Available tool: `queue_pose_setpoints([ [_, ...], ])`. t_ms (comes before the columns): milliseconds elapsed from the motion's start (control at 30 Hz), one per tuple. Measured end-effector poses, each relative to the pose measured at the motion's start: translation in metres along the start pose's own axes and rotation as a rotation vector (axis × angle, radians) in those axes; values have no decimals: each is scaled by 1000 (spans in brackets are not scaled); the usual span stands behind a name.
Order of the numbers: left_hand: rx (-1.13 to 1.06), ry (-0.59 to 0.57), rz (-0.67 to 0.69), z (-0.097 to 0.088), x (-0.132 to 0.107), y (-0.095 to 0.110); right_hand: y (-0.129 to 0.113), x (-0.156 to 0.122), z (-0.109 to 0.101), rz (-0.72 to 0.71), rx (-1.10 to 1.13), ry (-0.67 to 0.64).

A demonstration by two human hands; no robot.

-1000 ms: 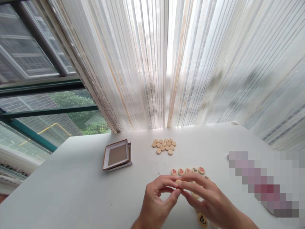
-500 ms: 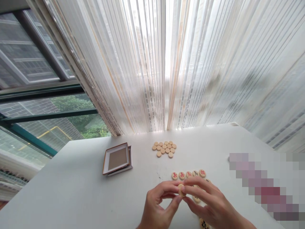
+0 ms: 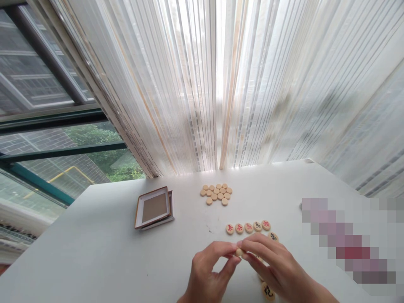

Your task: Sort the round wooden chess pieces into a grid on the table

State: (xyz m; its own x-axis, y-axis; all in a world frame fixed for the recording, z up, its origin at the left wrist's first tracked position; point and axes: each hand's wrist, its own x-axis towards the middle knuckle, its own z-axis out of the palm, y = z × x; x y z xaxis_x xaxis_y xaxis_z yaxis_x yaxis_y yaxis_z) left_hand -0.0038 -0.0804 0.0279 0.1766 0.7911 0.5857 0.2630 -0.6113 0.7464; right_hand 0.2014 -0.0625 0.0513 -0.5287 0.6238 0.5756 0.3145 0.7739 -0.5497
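A small round wooden Chinese chess piece [image 3: 239, 252] is pinched between the fingertips of both hands, just above the table. My left hand [image 3: 210, 269] closes on it from the left with thumb and forefinger. From the right, my right hand [image 3: 277, 265] grips it too. Which character it bears I cannot see. Beyond the fingers runs a row of face-up pieces [image 3: 248, 227] with red and black characters. It bends toward me at a black-marked piece [image 3: 273, 237]. Another black-marked piece [image 3: 268, 291] lies below my right hand, which partly covers the pieces between.
Blank-side-up pieces [image 3: 216, 191] form a cluster farther back on the white table [image 3: 94, 244]. A shallow open box [image 3: 154, 207] rests on another tray-like part at left. Striped curtains [image 3: 202, 84] hang behind the table's far edge. A pixelated patch covers the right side.
The held piece has turned in my fingertips and now shows a smaller face. My right hand has shifted slightly, uncovering more of the black-marked piece at the row's corner. The view moved a little.
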Motion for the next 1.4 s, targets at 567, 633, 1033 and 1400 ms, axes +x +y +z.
queue_pose_setpoints([
  [567,-175,-21,-259,1,4,10,5,0,14,6,-26,121],
  [633,-185,-48,-247,0,5,11,5,1,14,-2,-34,128],
  [1033,-311,-137,-310,-4,7,12,6,2,12,5,-13,116],
  [1400,-479,3,-548,4,3,4,10,-1,4,28,-50,111],
])
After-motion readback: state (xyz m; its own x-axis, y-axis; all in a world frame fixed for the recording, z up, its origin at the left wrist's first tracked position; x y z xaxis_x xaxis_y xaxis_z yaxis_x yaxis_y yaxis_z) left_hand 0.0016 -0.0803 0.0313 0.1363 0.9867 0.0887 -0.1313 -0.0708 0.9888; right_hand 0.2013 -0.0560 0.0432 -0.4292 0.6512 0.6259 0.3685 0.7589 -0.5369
